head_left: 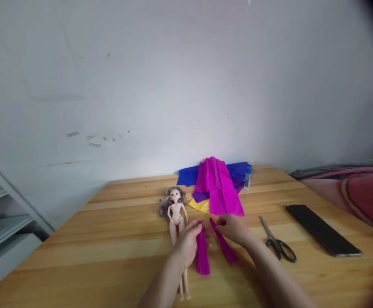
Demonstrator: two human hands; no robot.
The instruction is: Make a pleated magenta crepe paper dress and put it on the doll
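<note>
My left hand point(188, 244) is closed on a pleated strip of magenta paper point(202, 256), which fans out toward its lower end. Between its fingertips my right hand point(231, 229) pinches a second, narrower magenta strip point(225, 248), slightly smeared by motion. A gap shows between the two strips. Beside and partly under my left hand lies a doll point(176, 214) with long greyish-purple hair, face up and unclothed. My left hand and forearm cover part of its legs. Scissors point(276, 244) with black handles rest on the table to the right of my right hand.
Magenta point(226, 192), blue point(188, 174), purple and yellow sheets point(201, 206) overlap near the wall. A small bottle with a blue cap point(247, 177) stands beside them. A long black flat object point(323, 229) lies on the wooden table point(109, 239) at right. Shelves point(8, 218) stand at left.
</note>
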